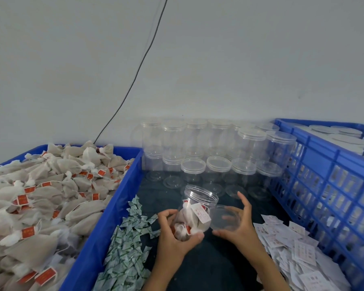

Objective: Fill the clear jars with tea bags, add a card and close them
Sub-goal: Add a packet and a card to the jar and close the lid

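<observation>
My left hand (172, 232) grips a clear jar (198, 204) around its lower half, tilted with its open mouth up and away from me. Inside it lie several tea bags with red tags and a white card (202, 213). My right hand (237, 223) holds a clear round lid (224, 218) just to the right of the jar, fingers curved around its rim. The lid is apart from the jar's mouth.
A blue bin (105, 223) heaped with tea bags (40, 196) stands at the left. Small green-printed sachets (128, 244) lie beside it. White cards (292, 248) are piled at the right. Lidded empty jars (212, 156) are stacked at the back, and a blue crate (328, 177) stands at the right.
</observation>
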A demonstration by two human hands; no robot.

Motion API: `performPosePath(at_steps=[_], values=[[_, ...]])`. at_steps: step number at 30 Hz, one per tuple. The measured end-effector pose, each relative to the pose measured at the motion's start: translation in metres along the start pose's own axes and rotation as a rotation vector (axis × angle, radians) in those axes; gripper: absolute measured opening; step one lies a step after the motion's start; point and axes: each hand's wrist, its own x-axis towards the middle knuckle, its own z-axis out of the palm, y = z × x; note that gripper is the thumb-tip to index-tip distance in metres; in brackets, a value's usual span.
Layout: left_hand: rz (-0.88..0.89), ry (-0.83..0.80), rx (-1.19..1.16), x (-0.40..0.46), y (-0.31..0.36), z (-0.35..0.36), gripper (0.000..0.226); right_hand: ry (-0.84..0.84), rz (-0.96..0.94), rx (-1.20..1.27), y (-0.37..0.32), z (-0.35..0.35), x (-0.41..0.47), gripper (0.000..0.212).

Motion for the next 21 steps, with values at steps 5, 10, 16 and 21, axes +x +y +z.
performPosePath(at_steps=[5,10,16,21], values=[[-0.057,-0.062,-0.153,0.0,0.006,-0.006,0.076,0.065,0.032,0.29,-0.016,-0.008,0.0,0.101],[-0.194,-0.198,-0.3,0.0,0.006,-0.007,0.076,0.05,-0.001,0.35,-0.052,0.011,0.013,0.066],[-0.254,-0.176,-0.485,0.003,0.011,-0.006,0.084,-0.14,-0.239,0.04,-0.087,0.017,0.021,0.08],[-0.345,-0.109,-0.562,0.003,0.007,-0.001,0.089,-0.223,-0.298,-0.075,-0.087,0.022,0.023,0.037]])
